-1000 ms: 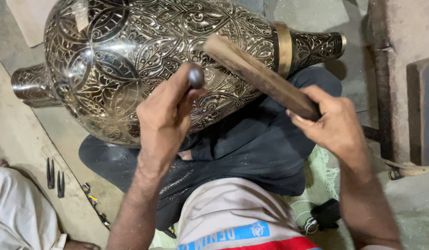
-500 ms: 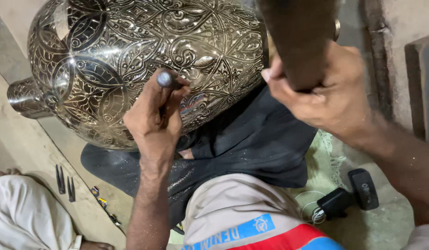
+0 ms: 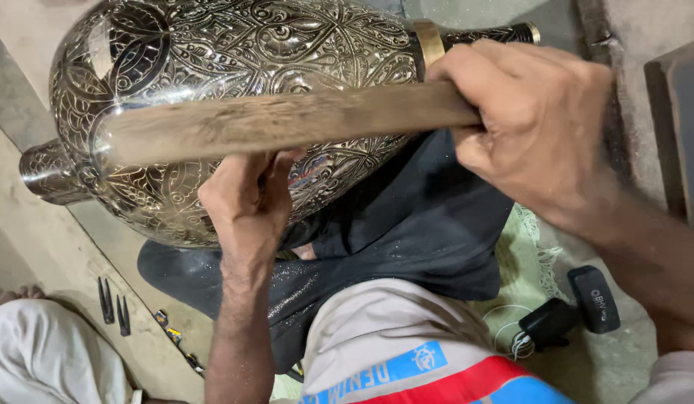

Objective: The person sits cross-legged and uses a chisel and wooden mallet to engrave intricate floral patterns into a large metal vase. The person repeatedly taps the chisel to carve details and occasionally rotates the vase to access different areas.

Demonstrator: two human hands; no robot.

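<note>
- Nearest, the person's lap shows a pale cloth with a blue and red band (image 3: 407,366), and a light trouser leg (image 3: 32,352) lies at the near left.
- On the floor (image 3: 32,247) at the near left lie two small dark metal punches (image 3: 113,305), side by side; at the near right a black charger plug (image 3: 579,307) rests on a pale green mat (image 3: 534,254).
- A dark cloth (image 3: 407,232) spreads over the lap and cushions the vase from below.
- The left hand (image 3: 246,206) rises from the near middle, fingers bunched together against the vase wall; what it pinches is hidden behind the wooden stick, so I cannot tell.
- The right hand (image 3: 534,127) at the right is closed in a firm fist around one end of a wooden stick (image 3: 279,123), which runs leftward across the vase, just above the left hand.
- The engraved metal vase (image 3: 212,52) lies on its side across the far middle, its body covered with leaf and flower patterns, one narrow end (image 3: 51,173) at the left, the banded neck (image 3: 474,36) at the far right.
</note>
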